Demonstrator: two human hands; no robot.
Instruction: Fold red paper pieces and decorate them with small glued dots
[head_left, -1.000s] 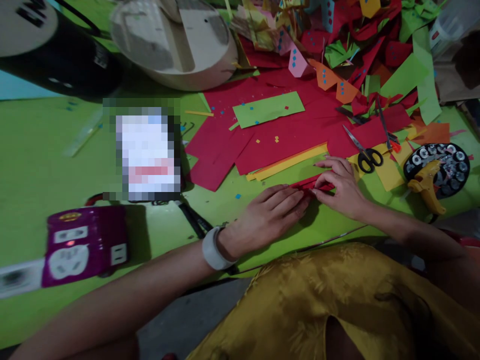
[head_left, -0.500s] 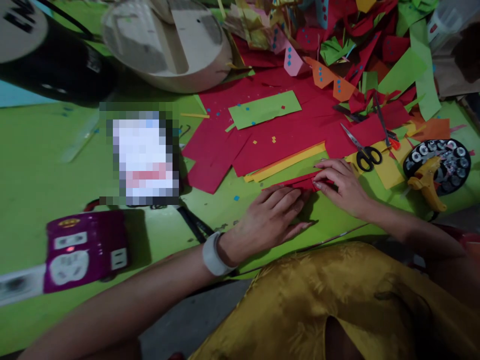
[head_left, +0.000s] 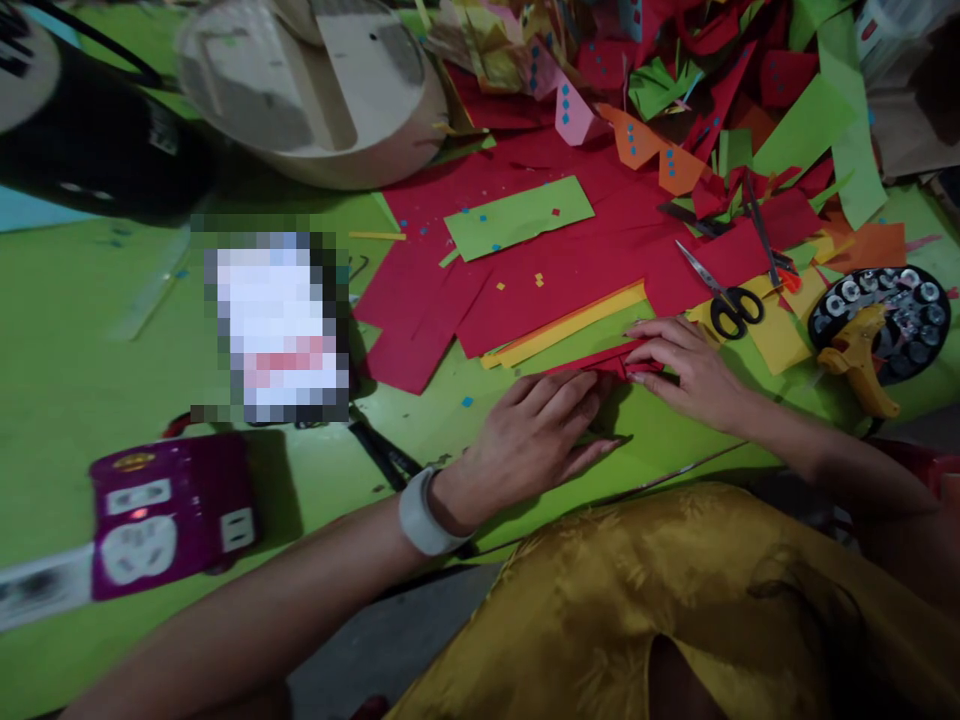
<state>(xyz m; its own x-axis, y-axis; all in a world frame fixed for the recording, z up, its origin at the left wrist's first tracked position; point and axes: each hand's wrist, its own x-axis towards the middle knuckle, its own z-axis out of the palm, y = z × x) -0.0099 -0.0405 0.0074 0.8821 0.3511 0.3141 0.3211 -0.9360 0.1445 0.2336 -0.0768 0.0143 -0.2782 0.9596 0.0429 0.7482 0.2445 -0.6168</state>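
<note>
A narrow folded strip of red paper (head_left: 611, 360) lies at the table's near side, running between my two hands. My left hand (head_left: 536, 430) has its fingers bent over the strip's left part, holding it down, with the thumb stretched out apart from it toward the right. At the strip's right end, my right hand (head_left: 686, 370) grips it, fingertips on top and thumb along the lower edge. The left fingers cover part of the strip. Just beyond it lie yellow and green paper strips (head_left: 570, 325).
Black-handled scissors (head_left: 727, 300) lie right of centre. A yellow glue gun (head_left: 862, 360) rests against a round black case (head_left: 915, 320). Red sheets (head_left: 420, 330) and a green paper rectangle (head_left: 517, 220) lie beyond. Leftward are a blurred-out lit screen (head_left: 277, 320) and a purple power socket (head_left: 180, 510).
My left thumb has moved away from the strip and now points right. The right thumb has straightened along the strip. Surrounding things have shifted slightly left as the view turned.
</note>
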